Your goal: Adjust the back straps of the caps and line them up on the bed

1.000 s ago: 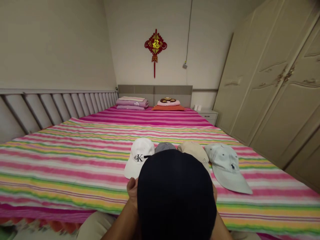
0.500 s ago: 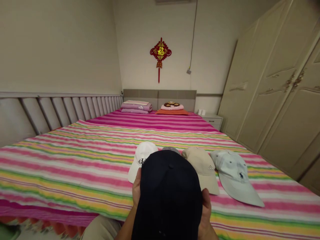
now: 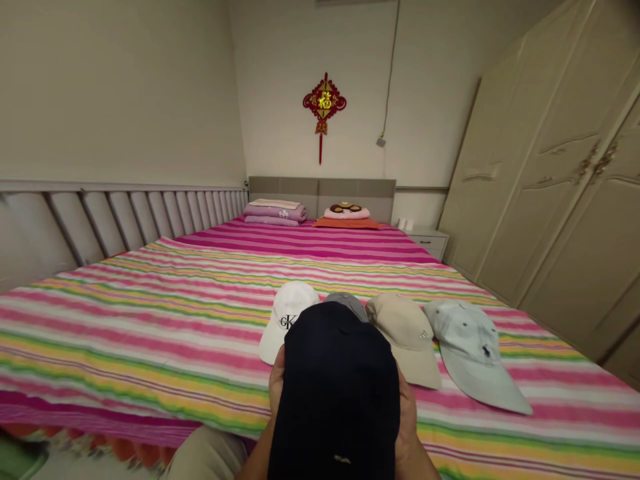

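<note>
I hold a dark navy cap (image 3: 340,387) up in front of me with both hands, over the near edge of the bed. My left hand (image 3: 276,393) grips its left side and my right hand (image 3: 407,420) grips its right side; most of each hand is hidden behind the cap. Behind it on the striped bedspread (image 3: 150,320) lie a white cap with a black logo (image 3: 289,320), a grey cap (image 3: 346,305) mostly hidden, a beige cap (image 3: 407,337) and a pale blue cap (image 3: 473,350) in a row.
Folded bedding (image 3: 275,212) and a pillow stack (image 3: 347,217) sit at the headboard. A padded rail (image 3: 125,217) runs along the left wall. A cream wardrobe (image 3: 555,180) fills the right side, with a small nightstand (image 3: 425,239) beside it. A red knot ornament (image 3: 324,107) hangs on the far wall.
The navy cap has come lower and smaller in view, now showing its back strap; the view tilted slightly, revealing more of the caps behind.
</note>
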Demonstrator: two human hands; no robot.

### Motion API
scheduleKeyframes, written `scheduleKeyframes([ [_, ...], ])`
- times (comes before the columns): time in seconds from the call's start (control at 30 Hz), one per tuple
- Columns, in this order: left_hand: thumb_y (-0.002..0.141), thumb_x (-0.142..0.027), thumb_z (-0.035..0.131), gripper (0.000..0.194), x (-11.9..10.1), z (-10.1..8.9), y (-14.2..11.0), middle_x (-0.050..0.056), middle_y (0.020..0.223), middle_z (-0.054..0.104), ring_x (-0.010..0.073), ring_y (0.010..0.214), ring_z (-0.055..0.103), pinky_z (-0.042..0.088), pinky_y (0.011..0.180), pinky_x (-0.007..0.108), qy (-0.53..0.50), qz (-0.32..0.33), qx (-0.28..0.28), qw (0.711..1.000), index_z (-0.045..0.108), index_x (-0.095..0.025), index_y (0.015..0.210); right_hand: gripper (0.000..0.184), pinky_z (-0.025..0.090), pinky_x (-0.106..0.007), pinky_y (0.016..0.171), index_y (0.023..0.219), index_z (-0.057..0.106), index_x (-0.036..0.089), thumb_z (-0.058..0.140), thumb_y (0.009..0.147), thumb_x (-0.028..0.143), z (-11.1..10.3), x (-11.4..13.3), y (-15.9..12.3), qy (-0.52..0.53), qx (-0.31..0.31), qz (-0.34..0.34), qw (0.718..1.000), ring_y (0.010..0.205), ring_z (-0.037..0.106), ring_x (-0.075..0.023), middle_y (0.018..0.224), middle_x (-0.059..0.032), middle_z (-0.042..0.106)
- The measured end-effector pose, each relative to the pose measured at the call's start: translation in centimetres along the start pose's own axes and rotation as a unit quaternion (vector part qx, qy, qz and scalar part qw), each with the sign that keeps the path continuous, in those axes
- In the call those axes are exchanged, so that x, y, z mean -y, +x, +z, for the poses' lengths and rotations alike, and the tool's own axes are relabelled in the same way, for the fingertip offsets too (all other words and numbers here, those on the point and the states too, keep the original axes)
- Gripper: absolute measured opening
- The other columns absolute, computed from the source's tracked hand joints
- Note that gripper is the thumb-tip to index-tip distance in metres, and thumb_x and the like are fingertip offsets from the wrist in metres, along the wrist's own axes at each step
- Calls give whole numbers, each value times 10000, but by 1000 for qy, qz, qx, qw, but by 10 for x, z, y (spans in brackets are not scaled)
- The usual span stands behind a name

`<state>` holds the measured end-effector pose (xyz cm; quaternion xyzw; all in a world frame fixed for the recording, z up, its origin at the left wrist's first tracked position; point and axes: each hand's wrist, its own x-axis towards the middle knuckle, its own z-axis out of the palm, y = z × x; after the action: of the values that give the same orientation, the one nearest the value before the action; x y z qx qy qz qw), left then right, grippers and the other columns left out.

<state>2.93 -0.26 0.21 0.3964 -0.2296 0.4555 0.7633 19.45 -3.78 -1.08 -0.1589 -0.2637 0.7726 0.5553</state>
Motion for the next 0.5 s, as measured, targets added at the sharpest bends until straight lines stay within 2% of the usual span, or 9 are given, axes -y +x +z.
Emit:
scheduleKeyframes([
  [0.07,901,-274,183,449,1,3,3,-78,1216,515,117,1267,275,-28,1065,217,-8,9,-13,1000,530,-223,1181,361,314,-461,987,846,708,217,551,708,511,-1,-2,1,4,2,12,1000,1021,575,-256,937,-65,700],
  [0.17,889,-349,224,442,3,1,1,-50,1221,518,144,1286,235,-19,1073,252,-21,11,-63,998,536,-222,1175,382,310,-465,989,855,707,215,539,707,526,-3,-2,1,7,-2,26,1000,1018,577,-259,881,-65,713],
  [0.27,874,-391,272,428,3,-2,-2,-33,1202,546,156,1285,243,7,1077,260,-23,8,-112,993,549,-236,1161,381,302,-474,992,817,713,229,516,720,540,1,2,-3,4,-18,23,1000,1003,586,-259,773,-49,724],
  [0.37,883,-366,276,413,1,-3,-3,-32,1170,576,157,1274,273,32,1078,250,-10,16,-131,991,591,-236,1117,366,288,-488,997,746,718,244,560,666,565,8,8,-6,-17,-19,17,1000,1020,574,-274,718,-43,723],
  [0.5,901,-360,221,443,1,-10,-10,-31,1178,571,151,1253,321,59,1078,252,-3,11,-168,986,578,-231,1130,387,260,-486,1010,732,720,256,608,592,599,14,12,-8,-41,-4,-4,999,1109,509,-280,842,-54,719],
])
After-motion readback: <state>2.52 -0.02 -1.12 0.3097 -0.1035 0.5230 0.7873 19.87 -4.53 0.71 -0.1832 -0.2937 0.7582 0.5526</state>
